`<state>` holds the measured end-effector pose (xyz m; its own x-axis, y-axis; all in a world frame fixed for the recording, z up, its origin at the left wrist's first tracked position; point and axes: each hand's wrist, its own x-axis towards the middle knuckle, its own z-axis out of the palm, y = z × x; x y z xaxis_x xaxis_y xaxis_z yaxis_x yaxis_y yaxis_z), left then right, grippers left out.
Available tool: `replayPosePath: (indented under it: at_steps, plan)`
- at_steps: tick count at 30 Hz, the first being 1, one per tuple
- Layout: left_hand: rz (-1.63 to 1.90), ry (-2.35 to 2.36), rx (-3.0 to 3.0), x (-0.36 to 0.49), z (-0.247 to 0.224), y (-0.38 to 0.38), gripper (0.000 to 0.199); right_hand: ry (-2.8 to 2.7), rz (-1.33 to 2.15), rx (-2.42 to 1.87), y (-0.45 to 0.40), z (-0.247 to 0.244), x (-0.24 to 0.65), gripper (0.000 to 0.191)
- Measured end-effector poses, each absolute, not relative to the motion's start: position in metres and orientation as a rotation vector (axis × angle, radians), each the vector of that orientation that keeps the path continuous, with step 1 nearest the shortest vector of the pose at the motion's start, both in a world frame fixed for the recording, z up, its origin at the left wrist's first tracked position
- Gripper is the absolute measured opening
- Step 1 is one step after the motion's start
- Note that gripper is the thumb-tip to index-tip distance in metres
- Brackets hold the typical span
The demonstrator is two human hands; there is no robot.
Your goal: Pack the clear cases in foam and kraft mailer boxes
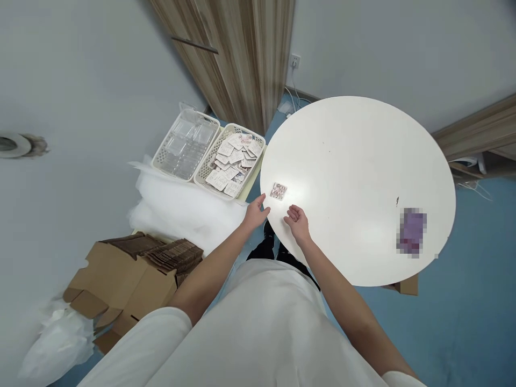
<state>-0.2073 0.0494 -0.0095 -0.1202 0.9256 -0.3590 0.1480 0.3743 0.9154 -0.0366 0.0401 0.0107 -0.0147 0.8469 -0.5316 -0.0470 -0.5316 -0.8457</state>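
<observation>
On the white round table, near its left edge, lies a small flat card with a reddish-brown pattern. My left hand is at the table's edge, just left of and below the card. Its thumb and fingers are apart with nothing between them. Right of the card, my right hand hovers over the tabletop, its fingers loosely bent and no object visible in it. Neither hand touches the card. To the left, a white basket holds many loose printed cards.
Beside it stands another basket of clear plastic cases. White foam wrap and an open cardboard box of brown folded cartons are at lower left. A blurred purple item lies on the table's right side. Wooden cabinets stand behind.
</observation>
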Motion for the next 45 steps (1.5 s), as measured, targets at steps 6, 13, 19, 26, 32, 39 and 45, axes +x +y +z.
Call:
replayPosePath:
  at_steps: [6, 13, 19, 26, 32, 39, 45]
  plan:
    - [0.952, 1.615, 0.883, -0.198, 0.013, 0.000, 0.049, -0.927, 1.679, -1.583, 0.000, 0.024, 0.002, 0.050]
    - [0.930, 1.732, 0.828, -0.199, 0.017, -0.053, 0.039, -0.919, 1.668, -1.577, -0.020, 0.034, 0.033, 0.047]
    - [0.991, 1.770, 0.940, -0.234, 0.042, -0.061, 0.036, -0.897, 1.793, -1.437, -0.021, 0.048, -0.004, 0.038]
    - [0.956, 1.829, 1.028, -0.305, 0.089, -0.087, 0.036, -1.171, 1.895, -1.196, -0.009, 0.060, -0.106, 0.037]
    - [1.021, 1.788, 0.935, -0.351, 0.111, -0.110, 0.042, -1.480, 1.882, -1.167, -0.012, 0.066, -0.166, 0.040]
    - [1.019, 1.754, 1.049, -0.376, 0.117, -0.100, 0.047, -1.714, 1.858, -1.152, 0.018, 0.080, -0.196, 0.037]
    - [0.971, 1.774, 1.036, -0.405, 0.116, -0.077, 0.052, -1.852, 1.791, -1.197, 0.077, 0.085, -0.225, 0.038]
